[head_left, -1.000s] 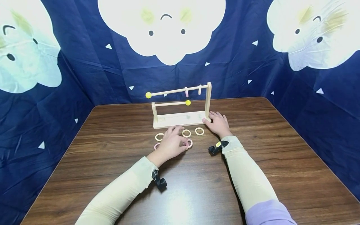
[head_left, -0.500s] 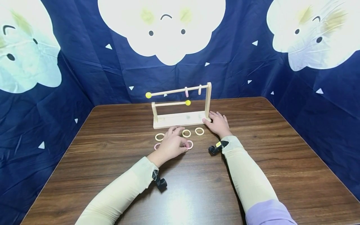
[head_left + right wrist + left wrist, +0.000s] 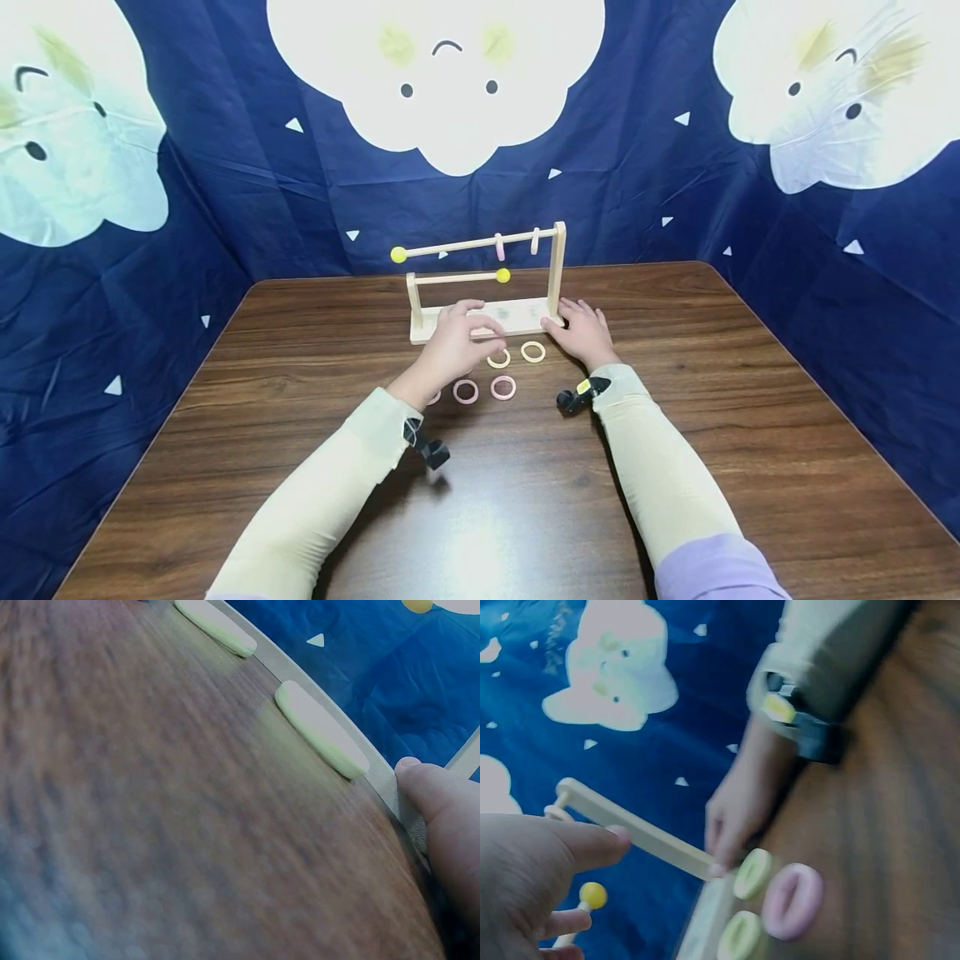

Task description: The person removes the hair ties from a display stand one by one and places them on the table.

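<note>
My left hand (image 3: 453, 343) is raised over the ring rows, in front of the wooden stand (image 3: 487, 317). Its thumb and index finger are apart with nothing between them, and the left wrist view shows them apart from the rings too. Below it lie a pink ring (image 3: 503, 397), a second pink ring (image 3: 466, 402) and a partly covered third. Two cream rings show behind these, the right one (image 3: 534, 361) in full. My right hand (image 3: 583, 332) grips the stand's right end, its thumb (image 3: 426, 787) on the base and fingers beyond the post.
The stand's upper rod (image 3: 457, 246) carries a pink ring (image 3: 500, 247) and a cream ring (image 3: 535, 242). A yellow ball (image 3: 398, 255) caps its left end. The lower rod (image 3: 453, 279) ends in another yellow ball (image 3: 503, 275). A blue curtain hangs behind the table.
My left hand has lifted off the right-hand pink ring and moved up toward the stand, leaving that ring on the table. My right hand has stayed at the stand.
</note>
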`<action>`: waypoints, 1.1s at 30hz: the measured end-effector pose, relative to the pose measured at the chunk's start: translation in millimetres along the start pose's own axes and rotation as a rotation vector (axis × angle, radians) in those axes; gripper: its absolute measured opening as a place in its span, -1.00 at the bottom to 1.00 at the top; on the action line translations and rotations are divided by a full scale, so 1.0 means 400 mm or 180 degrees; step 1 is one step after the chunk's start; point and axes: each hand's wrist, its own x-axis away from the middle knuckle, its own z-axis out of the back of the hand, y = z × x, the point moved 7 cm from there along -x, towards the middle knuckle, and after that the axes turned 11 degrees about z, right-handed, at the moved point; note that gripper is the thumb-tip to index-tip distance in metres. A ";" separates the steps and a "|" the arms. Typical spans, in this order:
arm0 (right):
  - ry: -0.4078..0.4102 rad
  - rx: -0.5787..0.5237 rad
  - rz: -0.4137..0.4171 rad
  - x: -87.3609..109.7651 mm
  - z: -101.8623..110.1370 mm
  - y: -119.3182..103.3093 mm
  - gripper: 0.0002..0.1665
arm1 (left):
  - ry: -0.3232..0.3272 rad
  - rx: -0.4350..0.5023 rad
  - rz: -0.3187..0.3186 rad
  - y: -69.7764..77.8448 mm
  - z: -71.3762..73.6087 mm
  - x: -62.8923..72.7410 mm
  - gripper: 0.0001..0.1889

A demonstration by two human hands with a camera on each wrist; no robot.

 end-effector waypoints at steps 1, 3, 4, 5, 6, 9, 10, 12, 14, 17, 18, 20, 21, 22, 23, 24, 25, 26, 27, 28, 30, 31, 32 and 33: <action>0.0000 -0.0009 0.0000 0.000 -0.001 0.001 -0.12 | 0.0021 0.0147 0.0049 0.003 0.009 -0.011 -0.85; 0.0007 -0.0024 -0.0006 0.000 -0.001 0.002 -0.12 | 0.0071 0.0427 0.0126 0.007 0.025 -0.032 -0.83; 0.0009 -0.0030 -0.0013 0.001 -0.001 0.003 -0.12 | 0.0092 0.0564 0.0177 0.009 0.032 -0.042 -0.82; 0.0008 -0.0031 -0.0015 0.000 -0.002 0.003 -0.12 | 0.0106 0.0706 0.0210 0.011 0.037 -0.052 -0.82; 0.0009 -0.0033 -0.0019 0.001 -0.002 0.004 -0.12 | 0.0126 0.0851 0.0250 0.012 0.041 -0.062 -0.82; 0.0007 -0.0047 -0.0028 0.001 -0.003 0.006 -0.12 | 0.0202 0.1324 0.0411 0.009 0.050 -0.090 -0.79; 0.0006 -0.0054 -0.0029 0.001 -0.003 0.005 -0.13 | 0.0206 0.1478 0.0508 0.005 0.051 -0.097 -0.78; 0.0011 -0.0066 -0.0028 0.001 -0.002 0.005 -0.13 | 0.0200 0.1774 0.0710 -0.002 0.051 -0.110 -0.72; 0.0006 -0.0056 -0.0022 0.002 -0.002 0.005 -0.12 | 0.0170 0.2014 0.0885 -0.008 0.048 -0.120 -0.66; 0.0002 -0.0056 -0.0024 0.002 0.001 0.002 -0.12 | 0.0055 0.2280 0.1109 -0.011 0.040 -0.134 -0.58; -0.0002 -0.0050 -0.0025 0.002 0.002 0.001 -0.12 | 0.0022 0.2373 0.1155 -0.012 0.036 -0.139 -0.56; -0.0005 -0.0045 -0.0030 0.002 0.003 0.000 -0.13 | -0.0046 0.2486 0.1265 -0.010 0.030 -0.147 -0.53; -0.0005 -0.0037 -0.0031 0.002 0.003 0.000 -0.13 | -0.0087 0.2541 0.1320 -0.009 0.026 -0.150 -0.52; -0.0006 -0.0031 -0.0031 0.003 0.003 -0.001 -0.14 | -0.0119 0.2584 0.1368 -0.006 0.024 -0.152 -0.51; -0.0008 -0.0022 -0.0032 0.003 0.003 -0.002 -0.14 | -0.0144 0.2629 0.1407 -0.004 0.021 -0.155 -0.51; -0.0011 -0.0013 -0.0033 0.003 0.003 -0.003 -0.14 | -0.0169 0.2660 0.1445 -0.003 0.018 -0.158 -0.52; -0.0010 -0.0011 -0.0035 0.004 0.004 -0.003 -0.14 | -0.0183 0.2677 0.1479 -0.001 0.016 -0.160 -0.52; -0.0008 -0.0009 -0.0038 0.004 0.005 -0.004 -0.14 | -0.0196 0.2697 0.1507 0.000 0.013 -0.162 -0.53; -0.0006 -0.0014 -0.0040 0.005 0.006 -0.005 -0.14 | -0.0205 0.2709 0.1531 0.001 0.011 -0.165 -0.54; 0.0000 -0.0025 -0.0041 0.006 0.007 -0.006 -0.15 | -0.0208 0.2714 0.1549 0.001 0.009 -0.167 -0.55; 0.0007 -0.0027 -0.0042 0.006 0.008 -0.007 -0.15 | -0.0208 0.2719 0.1573 0.003 0.005 -0.173 -0.57; 0.0013 -0.0032 -0.0041 0.007 0.008 -0.007 -0.15 | -0.0205 0.2714 0.1580 0.004 0.004 -0.176 -0.58; 0.0016 -0.0029 -0.0040 0.006 0.007 -0.007 -0.16 | -0.0201 0.2711 0.1583 0.005 0.003 -0.178 -0.60; 0.0020 -0.0025 -0.0039 0.006 0.007 -0.007 -0.16 | -0.0197 0.2711 0.1580 0.007 0.003 -0.180 -0.62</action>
